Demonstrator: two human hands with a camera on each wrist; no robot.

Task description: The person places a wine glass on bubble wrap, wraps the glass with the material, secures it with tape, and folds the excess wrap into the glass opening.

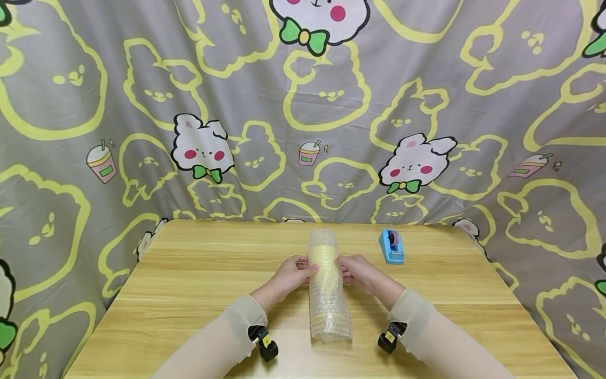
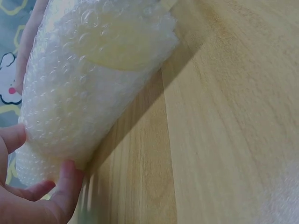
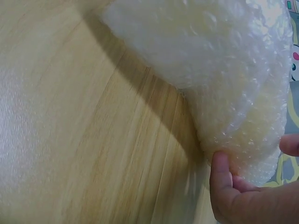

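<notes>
A long bundle of clear bubble wrap (image 1: pixel 326 302) is rolled around something pale yellow, whose kind the plastic hides. It points away from me over the middle of the table, far end narrower than the near one. My left hand (image 1: pixel 291 276) grips its left side, thumb on top and fingers partly hidden beneath. On the opposite side, my right hand (image 1: pixel 363 273) holds the wrap between thumb and fingers. Both wrist views show fingertips pressed against the bubbled plastic. Whether the bundle lies fully on the wood or is slightly lifted, I cannot tell.
A blue tape dispenser (image 1: pixel 392 247) with a small tape roll stands on the wooden table (image 1: pixel 199 273), right of the bundle towards the back. Behind the table hangs a grey curtain (image 1: pixel 265 105) with cartoon animals. Each sleeve cuff has a black wrist camera (image 1: pixel 265 345) beneath it.
</notes>
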